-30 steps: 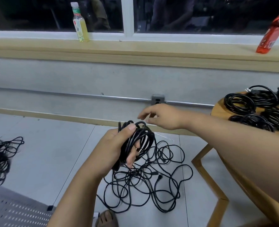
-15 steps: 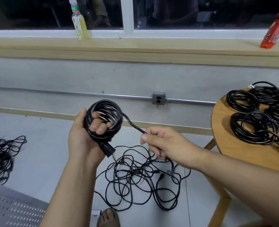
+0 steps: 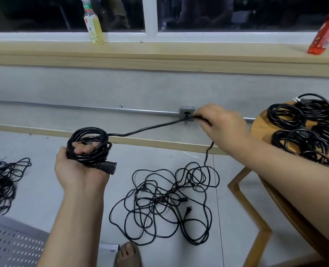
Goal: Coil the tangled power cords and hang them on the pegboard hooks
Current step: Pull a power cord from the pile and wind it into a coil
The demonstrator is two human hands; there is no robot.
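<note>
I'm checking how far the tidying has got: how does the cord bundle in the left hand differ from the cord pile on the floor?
The bundle is wound into tight round loops; the pile sprawls in loose crossing loops. The left hand grips the bundle; the pile lies on the floor. The bundle is compact; the pile spreads wider. Both are black cord; a strand runs from the bundle through the right hand to the pile.

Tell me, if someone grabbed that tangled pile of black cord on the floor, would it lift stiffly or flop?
Probably floppy: the tangled pile lies in loose, thin loops, and the strand off the coil bends in a wave. Lifting it would likely drag neighbouring loops up, since they cross each other. Unlikely to roll; it lies flat.
</note>
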